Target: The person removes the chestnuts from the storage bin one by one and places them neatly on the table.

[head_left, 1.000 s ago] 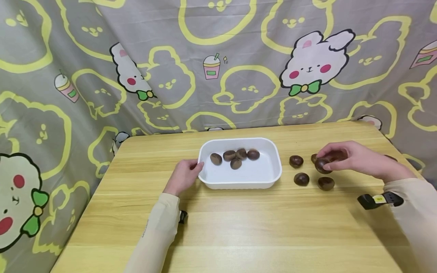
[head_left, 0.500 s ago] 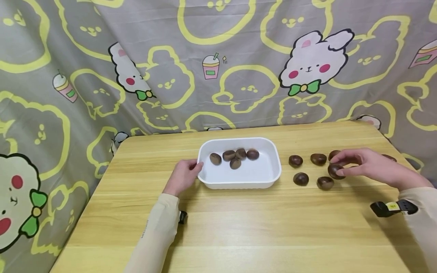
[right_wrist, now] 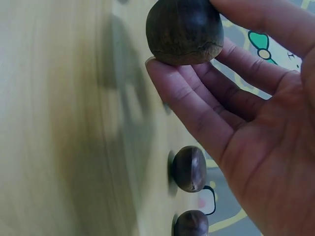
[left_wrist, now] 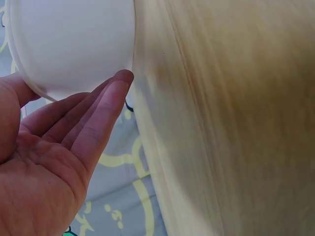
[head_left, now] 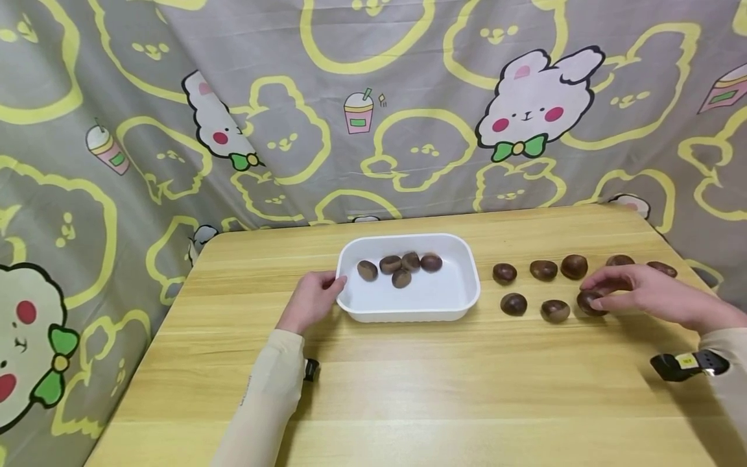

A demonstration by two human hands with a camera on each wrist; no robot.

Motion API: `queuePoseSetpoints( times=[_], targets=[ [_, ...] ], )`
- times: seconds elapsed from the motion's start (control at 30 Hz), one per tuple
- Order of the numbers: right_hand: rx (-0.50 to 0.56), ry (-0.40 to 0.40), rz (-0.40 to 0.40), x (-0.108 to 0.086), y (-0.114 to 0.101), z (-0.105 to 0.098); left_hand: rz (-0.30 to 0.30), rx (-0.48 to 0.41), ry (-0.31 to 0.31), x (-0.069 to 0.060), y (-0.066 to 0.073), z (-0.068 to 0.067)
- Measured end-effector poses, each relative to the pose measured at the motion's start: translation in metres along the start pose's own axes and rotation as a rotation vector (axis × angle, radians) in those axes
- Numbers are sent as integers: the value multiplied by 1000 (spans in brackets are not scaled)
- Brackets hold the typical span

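In the head view my left hand [head_left: 312, 299] holds the left end of a white plastic tray [head_left: 434, 299], thumb over the rim. The left wrist view shows the other fingers [left_wrist: 98, 120] against the tray's outside wall. Several brown chestnuts [head_left: 401, 279] lie in the tray's far half. Over on the right, my right hand [head_left: 653, 295] pinches a chestnut [right_wrist: 184, 32] between thumb and fingers, low over the table; whether it touches the wood I cannot tell. Beside it lie other loose chestnuts, including a half-pale one [head_left: 555, 311] just to its left.
A back row of chestnuts [head_left: 544, 270] runs rightwards from the tray, its right end partly behind my right hand. The wooden table [head_left: 443, 389] meets a grey patterned curtain [head_left: 280, 188] along its far edge. Another chestnut [head_left: 513, 304] lies nearer the tray.
My right hand has moved right and slightly nearer with the pinched chestnut, uncovering chestnuts in the back row. The left hand and tray have stayed put.
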State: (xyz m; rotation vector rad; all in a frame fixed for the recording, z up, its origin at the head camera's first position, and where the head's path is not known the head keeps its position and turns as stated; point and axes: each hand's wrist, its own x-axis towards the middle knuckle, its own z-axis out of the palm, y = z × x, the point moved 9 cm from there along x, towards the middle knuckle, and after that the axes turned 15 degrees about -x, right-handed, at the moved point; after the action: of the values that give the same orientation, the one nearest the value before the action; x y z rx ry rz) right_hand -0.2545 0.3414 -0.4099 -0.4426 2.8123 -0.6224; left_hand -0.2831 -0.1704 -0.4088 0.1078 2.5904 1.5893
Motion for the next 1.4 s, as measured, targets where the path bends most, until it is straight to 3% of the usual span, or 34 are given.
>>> queuePoseSetpoints(
  times=[0.2,0.5,0.73,1.4],
  targets=[
    [15,27,-37,1,2,3,-1,2,4,0,0,0],
    [-82,72,-52,6,-1,2,-6,-13,19,0,-1,-1],
    [-78,81,-57,7,0,4,-5,-13,15,0,-2,1],
    [-49,71,17,4,8,9,-13,-16,17,-1,-2,0]
  ],
)
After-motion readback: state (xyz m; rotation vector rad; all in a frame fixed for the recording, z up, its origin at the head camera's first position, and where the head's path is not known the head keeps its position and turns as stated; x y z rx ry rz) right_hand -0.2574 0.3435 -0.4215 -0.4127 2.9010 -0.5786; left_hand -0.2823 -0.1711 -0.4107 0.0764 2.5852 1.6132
